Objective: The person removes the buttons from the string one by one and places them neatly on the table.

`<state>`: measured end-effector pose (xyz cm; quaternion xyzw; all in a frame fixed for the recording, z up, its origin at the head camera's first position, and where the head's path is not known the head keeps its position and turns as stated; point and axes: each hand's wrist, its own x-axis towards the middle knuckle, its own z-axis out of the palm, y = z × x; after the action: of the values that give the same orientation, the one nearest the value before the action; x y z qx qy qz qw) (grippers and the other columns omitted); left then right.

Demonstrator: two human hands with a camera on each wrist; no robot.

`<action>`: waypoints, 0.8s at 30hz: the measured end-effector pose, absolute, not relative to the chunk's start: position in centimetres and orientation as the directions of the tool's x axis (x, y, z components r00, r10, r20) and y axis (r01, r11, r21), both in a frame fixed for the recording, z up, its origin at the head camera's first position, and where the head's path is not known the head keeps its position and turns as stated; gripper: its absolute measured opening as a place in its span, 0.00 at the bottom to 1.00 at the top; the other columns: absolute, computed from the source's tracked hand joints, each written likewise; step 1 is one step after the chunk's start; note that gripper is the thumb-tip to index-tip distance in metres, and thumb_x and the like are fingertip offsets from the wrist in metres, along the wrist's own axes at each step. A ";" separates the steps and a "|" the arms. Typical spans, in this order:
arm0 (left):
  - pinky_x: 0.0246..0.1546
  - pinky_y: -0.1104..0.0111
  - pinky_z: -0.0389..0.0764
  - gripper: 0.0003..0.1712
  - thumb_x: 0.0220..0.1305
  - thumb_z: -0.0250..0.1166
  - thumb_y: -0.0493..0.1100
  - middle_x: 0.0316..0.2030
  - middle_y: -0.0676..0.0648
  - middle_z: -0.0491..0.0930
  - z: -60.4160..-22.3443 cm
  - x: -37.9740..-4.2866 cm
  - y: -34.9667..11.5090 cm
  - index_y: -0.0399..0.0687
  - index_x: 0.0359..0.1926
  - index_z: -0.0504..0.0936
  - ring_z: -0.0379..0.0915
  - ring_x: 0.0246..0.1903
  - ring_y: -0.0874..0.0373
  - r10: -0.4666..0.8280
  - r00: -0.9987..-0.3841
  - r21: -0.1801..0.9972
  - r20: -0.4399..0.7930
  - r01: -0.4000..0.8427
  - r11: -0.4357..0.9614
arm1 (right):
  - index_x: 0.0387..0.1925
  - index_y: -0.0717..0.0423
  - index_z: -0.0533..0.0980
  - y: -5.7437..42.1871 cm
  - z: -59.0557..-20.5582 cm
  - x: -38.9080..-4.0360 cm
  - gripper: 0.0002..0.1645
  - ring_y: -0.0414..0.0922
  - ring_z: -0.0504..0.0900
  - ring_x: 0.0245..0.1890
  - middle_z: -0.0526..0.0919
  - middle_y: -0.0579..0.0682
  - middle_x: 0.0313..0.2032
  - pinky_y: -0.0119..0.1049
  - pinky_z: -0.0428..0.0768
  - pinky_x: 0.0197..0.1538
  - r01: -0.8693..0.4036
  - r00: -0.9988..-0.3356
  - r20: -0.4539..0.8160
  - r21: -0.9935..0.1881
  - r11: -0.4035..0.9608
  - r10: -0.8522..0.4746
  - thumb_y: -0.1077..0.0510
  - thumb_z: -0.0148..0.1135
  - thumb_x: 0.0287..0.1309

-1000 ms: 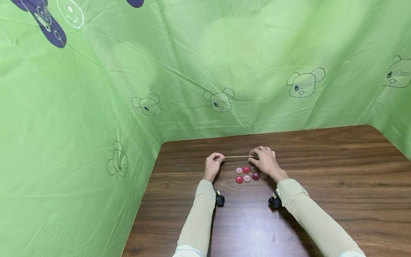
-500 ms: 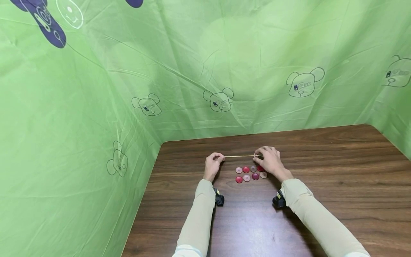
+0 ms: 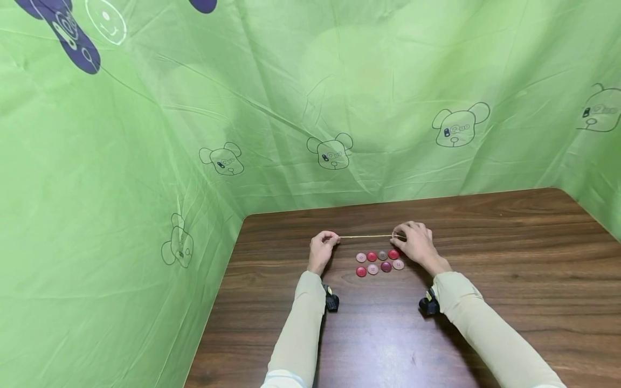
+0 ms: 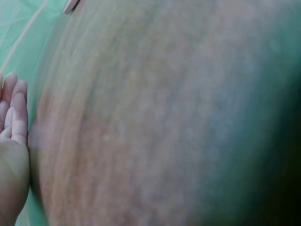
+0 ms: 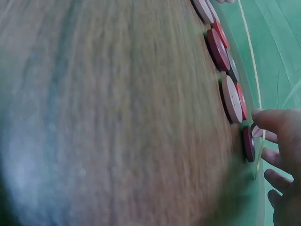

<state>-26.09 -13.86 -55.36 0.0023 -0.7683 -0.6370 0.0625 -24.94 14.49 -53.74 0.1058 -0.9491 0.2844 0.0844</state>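
Observation:
My left hand (image 3: 321,251) pinches one end of a thin yellow string (image 3: 365,236) between thumb and index finger. Taut and nearly level, the string runs across to my right hand (image 3: 416,242), which pinches it near its other end. A short tail sticks out past those fingers in the right wrist view. At the right fingertips shows a pale pink round edge (image 3: 393,235), mostly hidden. Just in front lie two rows of buttons, among them a red button (image 3: 393,254), a maroon button (image 3: 386,267) and a pale pink button (image 3: 398,264).
The brown wood-grain table (image 3: 514,302) reaches forward to a green printed curtain (image 3: 388,167), which also hangs along the left side. Another dark red button (image 5: 249,143) lies close under the right fingers. Black wrist cameras sit at both cuffs.
My right hand has moved to the right along with the pale pink edge, and the stretch of string between the hands is longer. Buttons it covered now show. The left hand stays put.

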 end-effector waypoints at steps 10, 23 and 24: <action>0.38 0.71 0.78 0.05 0.62 0.64 0.38 0.34 0.36 0.85 -55.2 -26.0 -13.9 0.39 0.35 0.83 0.82 0.38 0.44 -0.078 -0.992 0.979 0.096 0.081 0.185 | 0.43 0.55 0.78 15.3 -53.4 -25.0 0.17 0.65 0.64 0.57 0.75 0.62 0.53 0.61 0.57 0.56 -0.240 -0.964 0.231 -0.531 0.813 -0.133 0.50 0.65 0.57; 0.39 0.68 0.79 0.06 0.62 0.62 0.36 0.34 0.35 0.85 -55.1 -26.0 -13.8 0.36 0.34 0.82 0.82 0.38 0.42 -0.075 -0.993 0.979 0.095 0.080 0.189 | 0.44 0.56 0.78 16.8 -53.2 -25.0 0.17 0.64 0.65 0.56 0.75 0.63 0.54 0.61 0.58 0.55 -0.222 -0.965 0.241 -0.525 0.822 -0.107 0.51 0.66 0.56; 0.39 0.70 0.78 0.06 0.62 0.62 0.36 0.34 0.35 0.85 -55.1 -26.0 -13.8 0.36 0.34 0.82 0.82 0.38 0.42 -0.076 -0.992 0.978 0.096 0.080 0.192 | 0.44 0.56 0.78 16.8 -53.3 -25.0 0.17 0.64 0.65 0.56 0.75 0.63 0.54 0.61 0.58 0.55 -0.222 -0.965 0.241 -0.527 0.820 -0.106 0.51 0.66 0.56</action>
<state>-25.96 -13.77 -55.12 -0.0013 -0.7696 -0.6356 0.0613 -24.97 16.82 -53.25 0.0863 -0.9487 0.2870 0.1011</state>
